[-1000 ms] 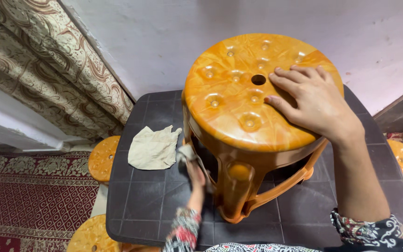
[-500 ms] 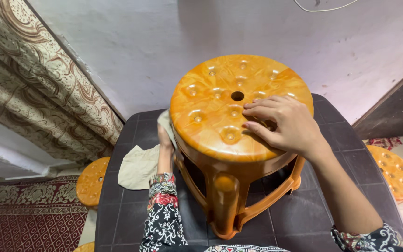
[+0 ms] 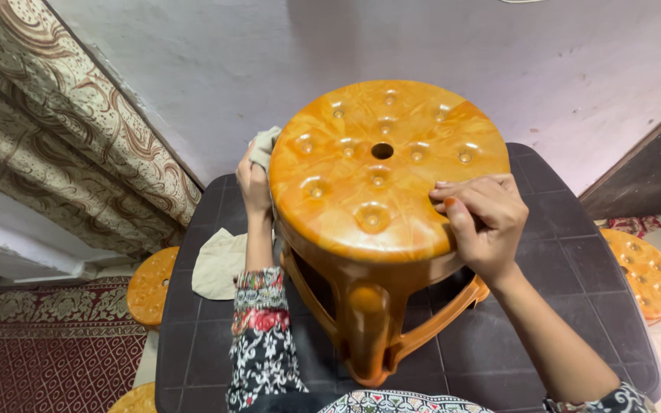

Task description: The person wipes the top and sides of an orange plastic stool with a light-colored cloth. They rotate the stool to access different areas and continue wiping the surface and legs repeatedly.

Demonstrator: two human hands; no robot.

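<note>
Orange plastic stool (image 3: 380, 191) stands upright on the dark grid-topped table (image 3: 575, 306), seat up, legs down; its round seat with a centre hole faces the camera.

Left hand (image 3: 254, 183) at the stool's left rim, up beside the seat edge. Fingers closed around a bunched pale cloth (image 3: 264, 145), which is pressed against the side of the seat. Cloth lies between palm and stool; hand touches the rim through it.

Right hand (image 3: 483, 218) on the stool's right side, fingers curled over the seat edge, gripping the rim, nothing else held. It steadies the stool from the side opposite the cloth.

A second pale cloth (image 3: 219, 264) lies flat on the table, left of the stool's base, below the left forearm.

Change since a second ago: left hand has risen from low among the stool's legs to the upper rim. Right hand has slid from flat on the seat top to the right edge.

More orange stools (image 3: 644, 275) stand off the table, right and left of the stool.
</note>
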